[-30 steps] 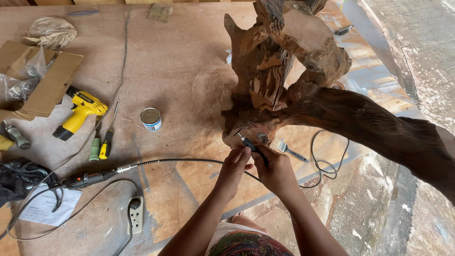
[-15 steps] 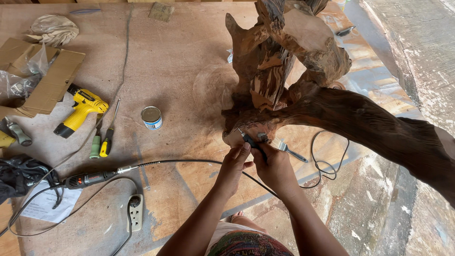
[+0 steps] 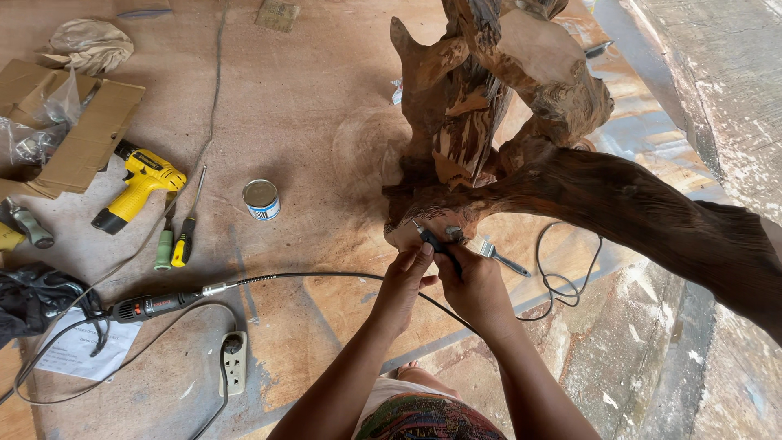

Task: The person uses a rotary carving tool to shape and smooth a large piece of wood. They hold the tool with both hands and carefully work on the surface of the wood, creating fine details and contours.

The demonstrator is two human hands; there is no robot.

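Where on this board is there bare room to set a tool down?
Bare wood lies between the small tin and the carved root, and above the yellow drill. The left edge is crowded: screwdrivers, cardboard, rotary tool, power strip.

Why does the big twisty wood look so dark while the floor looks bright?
In the head view, daylight falls evenly on the floor, with soft shadows; the gnarled wood is dark and shaded beneath. Both hands, left hand and right hand, look sharp, not blurred.

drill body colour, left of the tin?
Yellow with black grip, the drill, clearest in the head view.
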